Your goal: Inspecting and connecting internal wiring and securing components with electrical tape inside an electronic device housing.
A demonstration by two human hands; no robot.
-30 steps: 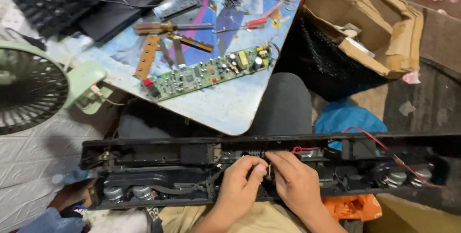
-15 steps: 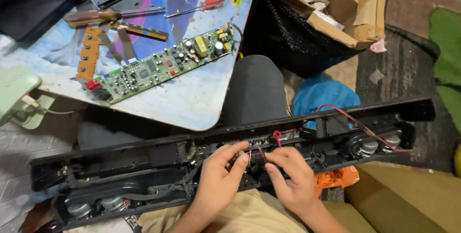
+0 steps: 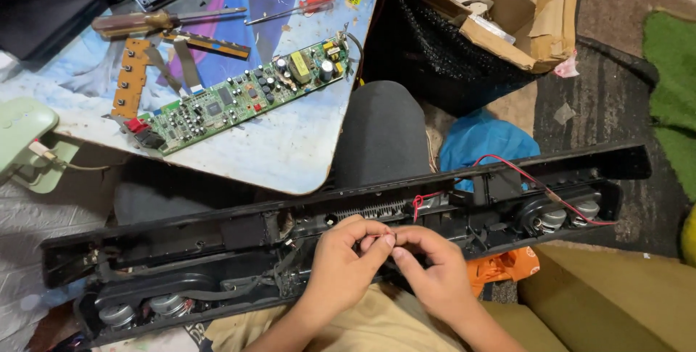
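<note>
I see both hands meeting over the middle of a long black speaker housing (image 3: 217, 250) that lies open across the lap, running from low on the left to higher on the right. My left hand (image 3: 341, 268) sits with its fingers curled, thumb and forefinger pinched together at the tips. My right hand (image 3: 435, 276) comes in from the other side, its fingertips (image 3: 397, 239) touching those of the left, so both grips are closed on something very small between them; I cannot tell what that small piece is, as the fingers hide it. The pinch sits just in front of the housing's central section, near a red wire (image 3: 417, 203) looped at the middle. A second red wire (image 3: 536, 181) runs along the right half toward a pair of round speaker drivers (image 3: 569, 214). Another pair of drivers (image 3: 141, 308) shows at the left end.

Beyond the housing, a bench (image 3: 290, 149) with a blue patterned top carries a long green circuit board (image 3: 243, 98), lying at a slant. Beside it are an orange strip board (image 3: 130, 76), a screwdriver with a brown handle (image 3: 145, 22) and a smaller red-handled screwdriver (image 3: 304, 5). A dark-clad knee (image 3: 380, 134) sits between bench and housing. To the right stands a torn cardboard box (image 3: 507, 11), with a blue bag (image 3: 482, 142) on the floor below it. A pale green fan base (image 3: 25, 142) shows at the far left.
</note>
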